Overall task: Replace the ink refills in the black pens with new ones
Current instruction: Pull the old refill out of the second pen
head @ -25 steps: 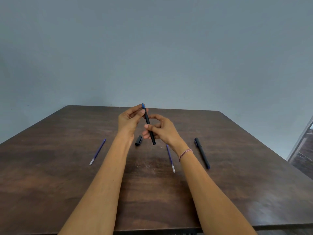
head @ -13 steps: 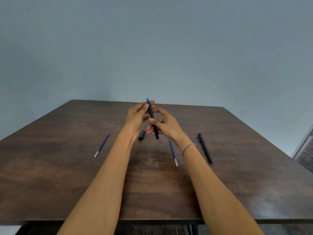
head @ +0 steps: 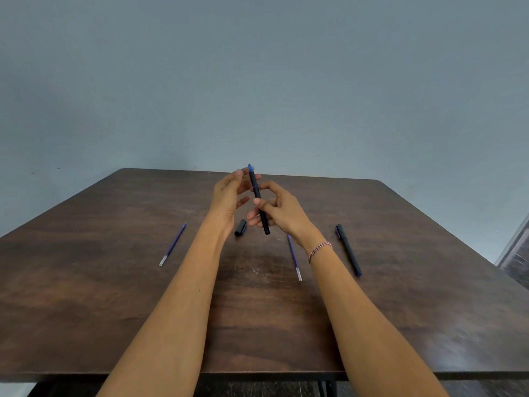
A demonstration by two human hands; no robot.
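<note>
My right hand (head: pixel 279 209) pinches a black pen barrel (head: pixel 259 200) with a blue top end, held nearly upright above the table. My left hand (head: pixel 229 193) is beside the barrel's upper part with fingers spread, holding nothing. A black pen cap (head: pixel 240 227) lies on the table under the hands. One blue ink refill (head: pixel 173 244) lies to the left, another blue refill (head: pixel 294 257) lies by my right wrist. A second black pen (head: pixel 347 249), whole, lies to the right.
The dark wooden table (head: pixel 86 296) ends at a front edge near my elbows. A plain grey wall stands behind it. A doorway edge (head: pixel 515 253) shows at the far right.
My left hand let go of the pen's blue top and its fingers spread. The right hand kept the barrel, and the view tilted up slightly.
</note>
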